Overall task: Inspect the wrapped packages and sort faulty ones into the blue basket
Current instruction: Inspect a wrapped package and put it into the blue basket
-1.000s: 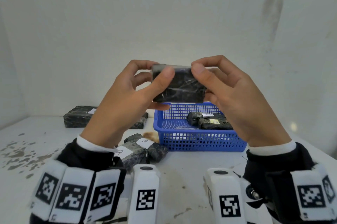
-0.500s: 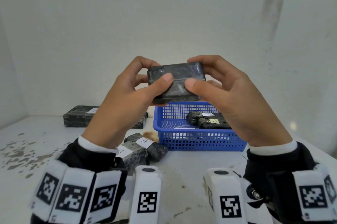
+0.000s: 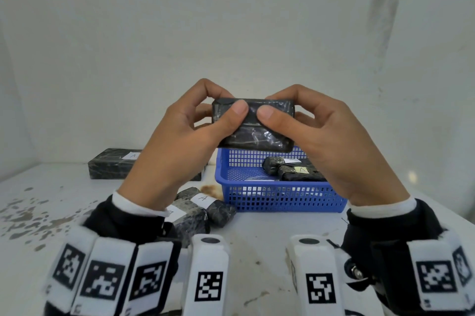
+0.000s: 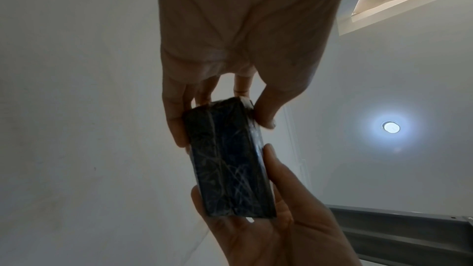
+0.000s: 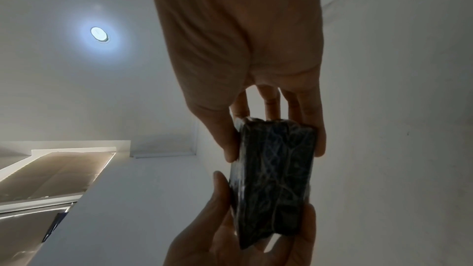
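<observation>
A dark marbled package wrapped in clear film hangs in the air above the blue basket. My left hand pinches its left end, thumb on the near face and fingers behind. My right hand pinches the right end the same way. Both wrist views show the package end-on between thumbs and fingers. The basket holds dark wrapped packages with paper labels. No label shows on the held package.
Two labelled packages lie on the white table just left of the basket. A long dark block with a label sits at the back left by the wall. Dark specks stain the table's left side.
Both hands have turned the package, tipping its top toward me, so a narrow face now points up. Both thumbs have slid close together on the near side.
</observation>
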The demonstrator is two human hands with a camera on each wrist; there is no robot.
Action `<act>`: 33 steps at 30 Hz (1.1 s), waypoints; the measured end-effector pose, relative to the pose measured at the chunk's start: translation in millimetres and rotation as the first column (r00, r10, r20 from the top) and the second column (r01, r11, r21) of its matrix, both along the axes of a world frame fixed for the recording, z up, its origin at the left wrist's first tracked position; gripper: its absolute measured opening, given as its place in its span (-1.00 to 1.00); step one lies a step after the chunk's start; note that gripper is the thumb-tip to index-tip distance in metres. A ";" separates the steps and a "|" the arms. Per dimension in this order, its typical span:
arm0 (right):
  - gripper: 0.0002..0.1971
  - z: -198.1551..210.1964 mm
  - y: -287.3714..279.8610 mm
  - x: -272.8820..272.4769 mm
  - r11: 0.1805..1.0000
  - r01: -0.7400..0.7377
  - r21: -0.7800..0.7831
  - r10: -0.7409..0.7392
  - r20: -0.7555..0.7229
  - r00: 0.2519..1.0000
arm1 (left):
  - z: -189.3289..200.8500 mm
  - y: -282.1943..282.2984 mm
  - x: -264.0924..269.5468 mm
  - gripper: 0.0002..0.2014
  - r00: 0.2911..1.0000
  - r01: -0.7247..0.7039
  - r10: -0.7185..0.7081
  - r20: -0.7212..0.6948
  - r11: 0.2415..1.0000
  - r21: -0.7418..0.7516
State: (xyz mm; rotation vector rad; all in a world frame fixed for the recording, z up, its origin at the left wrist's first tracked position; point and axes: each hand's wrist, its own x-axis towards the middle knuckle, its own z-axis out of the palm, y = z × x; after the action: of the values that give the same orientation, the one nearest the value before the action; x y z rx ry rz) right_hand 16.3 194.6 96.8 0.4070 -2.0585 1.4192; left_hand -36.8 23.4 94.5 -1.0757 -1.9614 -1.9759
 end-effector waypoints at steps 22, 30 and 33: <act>-0.68 2.4 0.3 0.5 0.997 -0.068 -0.043 0.070 0.055 0.996 | -0.3 -2.8 -7.3 -0.72 0.999 -0.052 0.052 -0.003 0.998 0.018; -0.78 4.3 5.4 4.2 0.999 -0.046 -0.025 0.048 0.113 0.992 | -1.9 -0.9 -3.7 -0.64 0.997 -0.048 0.046 -0.056 0.998 -0.031; -0.78 4.3 7.1 4.8 1.000 -0.022 0.000 0.022 0.110 0.994 | -3.3 -0.3 -5.4 -0.59 0.998 -0.035 0.032 -0.060 0.998 -0.053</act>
State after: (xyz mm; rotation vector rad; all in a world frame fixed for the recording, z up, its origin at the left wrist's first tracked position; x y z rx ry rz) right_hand 21.2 201.8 101.1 0.3603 -2.1477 1.4838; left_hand -42.2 23.1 91.2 -1.0930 -1.9999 -1.8626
